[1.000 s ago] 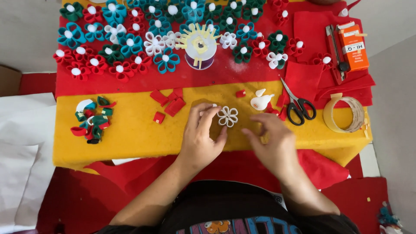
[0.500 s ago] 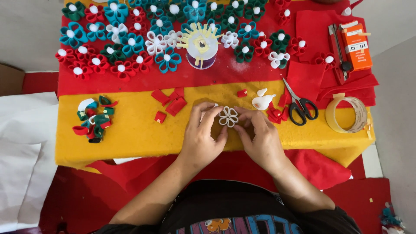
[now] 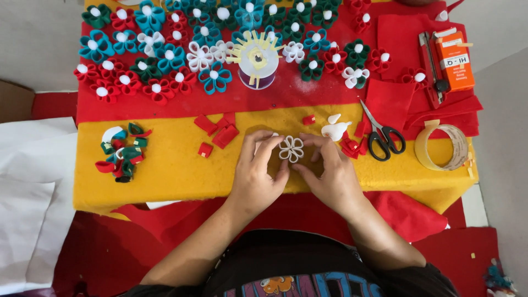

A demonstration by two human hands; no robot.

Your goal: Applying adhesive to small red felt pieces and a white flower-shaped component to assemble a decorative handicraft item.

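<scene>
White felt flower (image 3: 291,148) sits on the yellow cloth (image 3: 170,165), right between two hands. Left hand (image 3: 257,175) and right hand (image 3: 329,175) both pinch its petals with curled fingertips. Black scissors (image 3: 384,135) and a tape roll (image 3: 441,146) lie near the right hand.

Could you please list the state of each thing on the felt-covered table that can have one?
White looped felt flower: flat on the yellow felt sheet, pinched between both hands.
Left hand: fingertips on the flower's left side.
Right hand: fingertips on its right side.
Black-handled scissors: lying shut.
Roll of tan tape: lying flat.
Orange box: lying on red felt.
</scene>
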